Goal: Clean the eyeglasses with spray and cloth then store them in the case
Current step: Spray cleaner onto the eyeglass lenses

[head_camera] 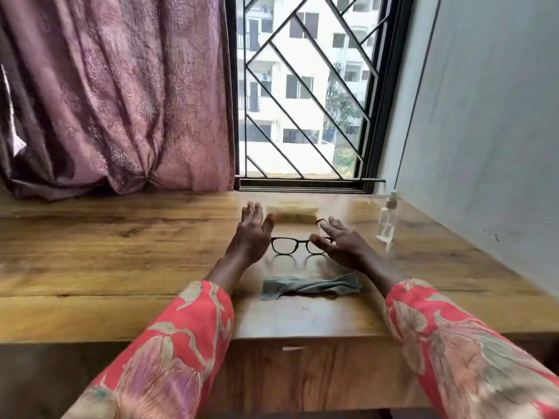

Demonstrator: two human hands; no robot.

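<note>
The glasses (298, 245) stand on the wooden table (121, 252), arms unfolded, lenses facing the person. The left hand (252, 234) is just to their left, fingers spread and holding nothing. The right hand (338, 241) is at their right end, also open, its fingers over that side of the frame; whether they touch it I cannot tell. A grey-green cloth (308, 287) lies crumpled nearer the person. A clear spray bottle (387, 220) stands upright to the right, by the wall. Beyond the glasses lies a blurred yellowish case (292, 211), below the barred window (302, 92).
</note>
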